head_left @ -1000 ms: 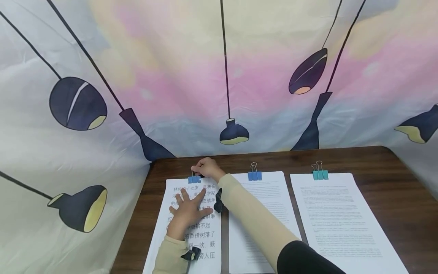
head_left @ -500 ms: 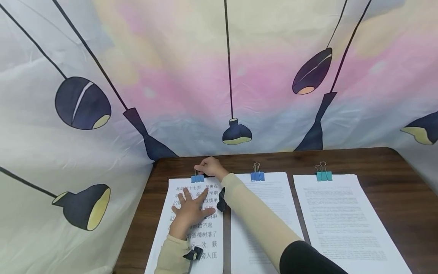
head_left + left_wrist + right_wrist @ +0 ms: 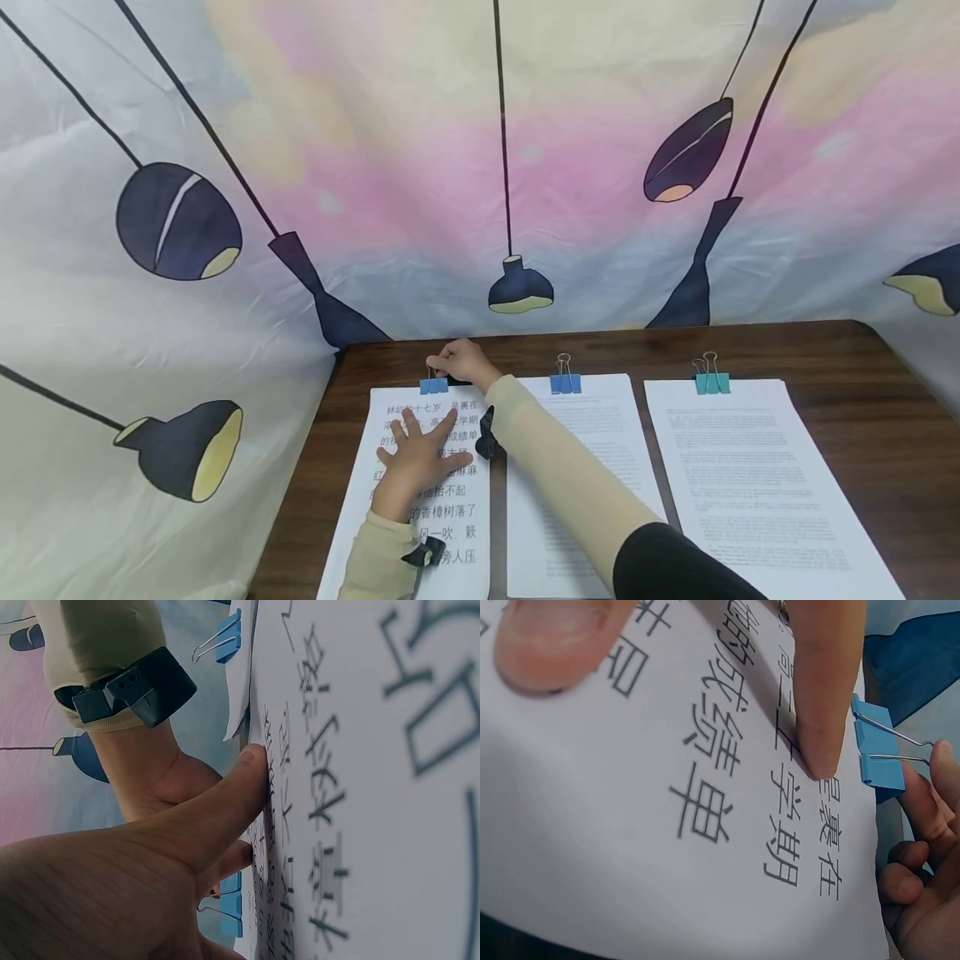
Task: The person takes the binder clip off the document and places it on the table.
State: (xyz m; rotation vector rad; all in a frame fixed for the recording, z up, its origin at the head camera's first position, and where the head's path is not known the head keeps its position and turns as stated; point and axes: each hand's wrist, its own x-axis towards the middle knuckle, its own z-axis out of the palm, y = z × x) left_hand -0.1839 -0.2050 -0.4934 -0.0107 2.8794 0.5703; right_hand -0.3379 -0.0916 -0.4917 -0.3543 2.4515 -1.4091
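Observation:
On the leftmost stack of paper [image 3: 442, 575], printed with large characters, my left hand [image 3: 412, 467] lies flat with its fingers spread. A blue binder clip [image 3: 433, 386] sits on that stack's top edge. My right hand [image 3: 463, 363] reaches across to it, thumb and finger pinching its wire handles, as the right wrist view shows beside the blue clip [image 3: 880, 742]. In that view two fingers [image 3: 829, 697] of the left hand rest on the print. The left wrist view has the left thumb [image 3: 232, 795] touching the sheet, the right forearm behind it.
Right of this stack lies a second paper stack [image 3: 570, 425] with another blue binder clip [image 3: 566, 383]. Farther right is a third stack [image 3: 750, 467] with a teal clip [image 3: 712, 382]. All lie on a dark wooden table [image 3: 810, 358] against a lamp-printed cloth [image 3: 420, 167].
Both hands and the papers keep their places. Only the head view has shifted slightly, so the scene sits a little farther right.

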